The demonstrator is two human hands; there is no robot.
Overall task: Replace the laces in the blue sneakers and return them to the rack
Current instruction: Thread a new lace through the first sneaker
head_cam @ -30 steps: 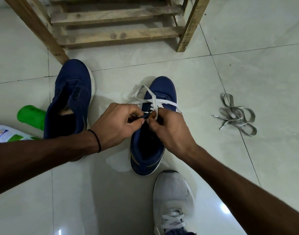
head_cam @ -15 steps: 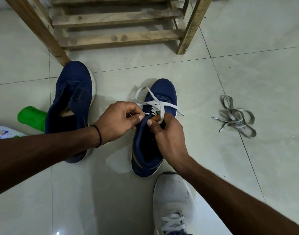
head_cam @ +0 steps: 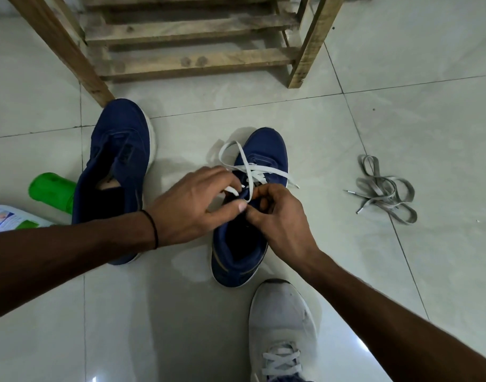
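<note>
Two blue sneakers stand on the floor [head_cam: 401,111] before the wooden rack [head_cam: 197,62]: the unlaced sneaker [head_cam: 118,161], toe just beside the rack's left front leg, and the sneaker in work [head_cam: 266,150] nearer the middle, its heel toward the person so the eyelets face both hands. The left grip [head_cam: 192,208] pinches the free end of the one white lace [head_cam: 254,172]. The right grip [head_cam: 280,221] is closed narrowly on the lace's loop at the eyelet row, probably to steady it while the end is fed through. Only the eyelets nearest the toe carry crossings. One heap of grey laces [head_cam: 385,194] lies well apart on the right, seemingly the discarded old ones. One green-capped bottle [head_cam: 50,188] lies beside the unlaced sneaker near the left edge, and one grey shoe [head_cam: 280,321], on the person's foot, is planted near the worked sneaker's heel.
</note>
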